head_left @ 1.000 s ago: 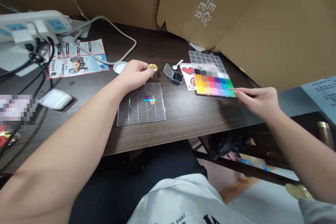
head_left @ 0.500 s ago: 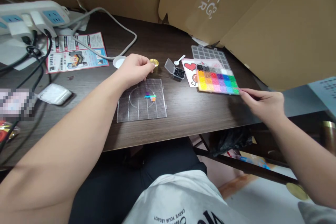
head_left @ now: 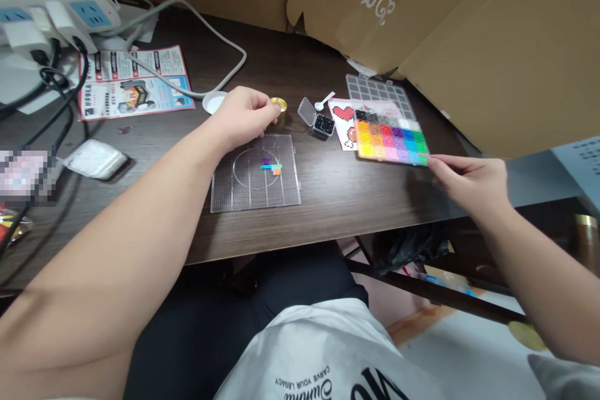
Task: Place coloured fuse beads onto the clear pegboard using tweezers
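My left hand [head_left: 248, 114] is closed, thumb and forefinger at the side of a small round gold tin [head_left: 280, 104]. Below that hand lies a clear square pegboard [head_left: 225, 190] with a raised circle and a small cluster of purple, blue, green and orange beads [head_left: 272, 167]. My right hand [head_left: 471, 182] is pinched at the right front corner of a bead box [head_left: 392, 137] with many coloured compartments. A thin pinkish tip shows at its fingers, too small to make out. Between the hands stands a small lidded box of black beads [head_left: 322, 126], its lid raised.
A white scoop [head_left: 324, 101], a pattern sheet [head_left: 342, 114] and a clear gridded lid [head_left: 379, 92] lie around the bead box. A white round lid [head_left: 214, 102] is behind my left hand. Leaflet [head_left: 135, 90], cables and a power strip [head_left: 60, 6] fill the left; cardboard [head_left: 445, 25] stands behind.
The view has shifted slightly. Both hands stay at about the same places, the left by the gold tin and the right at the bead box corner.
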A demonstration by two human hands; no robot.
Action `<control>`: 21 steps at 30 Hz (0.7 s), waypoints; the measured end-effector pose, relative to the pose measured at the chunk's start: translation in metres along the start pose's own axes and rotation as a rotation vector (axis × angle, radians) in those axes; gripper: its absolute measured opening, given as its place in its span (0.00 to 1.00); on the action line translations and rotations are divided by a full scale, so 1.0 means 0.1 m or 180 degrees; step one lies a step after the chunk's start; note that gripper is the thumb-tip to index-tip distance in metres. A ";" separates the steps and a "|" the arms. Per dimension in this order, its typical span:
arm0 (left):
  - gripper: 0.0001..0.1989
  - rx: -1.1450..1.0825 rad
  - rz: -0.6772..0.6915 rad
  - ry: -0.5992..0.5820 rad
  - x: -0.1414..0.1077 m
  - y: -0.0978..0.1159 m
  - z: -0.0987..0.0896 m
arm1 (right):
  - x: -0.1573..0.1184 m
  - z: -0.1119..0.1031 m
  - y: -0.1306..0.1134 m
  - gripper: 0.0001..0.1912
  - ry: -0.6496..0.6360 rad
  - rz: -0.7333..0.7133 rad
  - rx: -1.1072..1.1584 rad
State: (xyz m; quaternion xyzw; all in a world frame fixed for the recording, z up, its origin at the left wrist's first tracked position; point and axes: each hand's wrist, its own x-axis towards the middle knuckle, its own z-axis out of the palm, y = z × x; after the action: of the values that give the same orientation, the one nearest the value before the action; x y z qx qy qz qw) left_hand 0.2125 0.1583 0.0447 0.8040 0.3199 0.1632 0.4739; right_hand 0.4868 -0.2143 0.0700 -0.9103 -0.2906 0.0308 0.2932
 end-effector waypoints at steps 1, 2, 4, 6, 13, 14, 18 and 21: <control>0.12 -0.0003 -0.0004 0.0001 0.01 0.00 0.00 | -0.02 0.01 0.00 0.10 -0.0015 0.0143 0.0142; 0.11 -0.0004 -0.0009 0.0004 0.01 -0.01 0.00 | -0.04 0.02 0.00 0.10 -0.0012 0.0290 0.0296; 0.11 0.0009 -0.0015 0.0012 0.02 -0.01 0.01 | -0.09 0.05 0.02 0.12 -0.0002 0.0516 0.0596; 0.11 0.0033 -0.0015 0.0019 0.03 -0.01 0.01 | -0.13 0.08 0.04 0.13 0.0066 0.0644 0.0842; 0.12 0.0045 0.0013 0.0009 0.02 -0.02 0.00 | -0.19 0.08 0.04 0.13 0.0035 0.0804 0.1326; 0.12 0.0040 0.0012 0.0013 0.02 -0.02 0.00 | -0.20 0.08 0.03 0.13 0.0039 0.0822 0.1351; 0.11 -0.0039 -0.0016 -0.0016 0.02 -0.01 0.01 | -0.20 0.08 0.00 0.13 0.0147 0.0885 0.1352; 0.11 -0.0066 -0.0011 -0.0042 0.03 -0.01 0.01 | -0.19 0.07 -0.06 0.16 0.0255 0.0917 0.1255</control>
State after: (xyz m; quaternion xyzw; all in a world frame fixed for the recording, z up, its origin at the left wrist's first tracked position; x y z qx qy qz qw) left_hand 0.2146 0.1599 0.0437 0.7997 0.3164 0.1603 0.4845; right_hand 0.4662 -0.2174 0.0656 -0.8680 -0.1343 0.0922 0.4691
